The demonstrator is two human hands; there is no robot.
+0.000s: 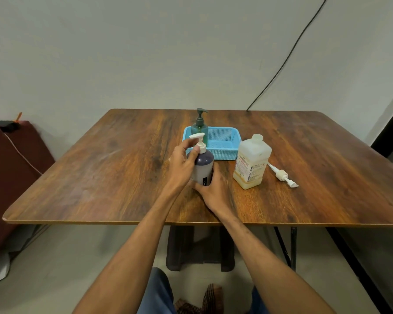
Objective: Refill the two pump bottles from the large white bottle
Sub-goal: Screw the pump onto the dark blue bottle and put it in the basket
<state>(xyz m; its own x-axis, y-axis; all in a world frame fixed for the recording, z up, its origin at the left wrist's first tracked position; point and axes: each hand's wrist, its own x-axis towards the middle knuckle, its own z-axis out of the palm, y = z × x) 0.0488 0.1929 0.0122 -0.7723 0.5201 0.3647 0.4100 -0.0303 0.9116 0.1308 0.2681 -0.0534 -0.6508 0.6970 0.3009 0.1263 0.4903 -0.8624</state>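
A dark purple pump bottle point(204, 165) with a white pump head stands on the wooden table point(100, 177) near its middle. My left hand point(183, 165) pinches the white pump collar at the bottle's neck. My right hand point(213, 189) grips the lower body of the same bottle from the right. A dark green pump bottle point(199, 126) stands upright in the left end of a blue basket point(222, 146). The large white bottle point(252, 163), with yellowish liquid low inside, stands to the right, its top without a pump. Its detached white pump point(281, 175) lies on the table beside it.
A black cable point(288, 55) runs down the wall to the table's back edge. A dark red cushion point(11, 168) sits left of the table. A dark stool point(200, 248) stands under the table, near my knees.
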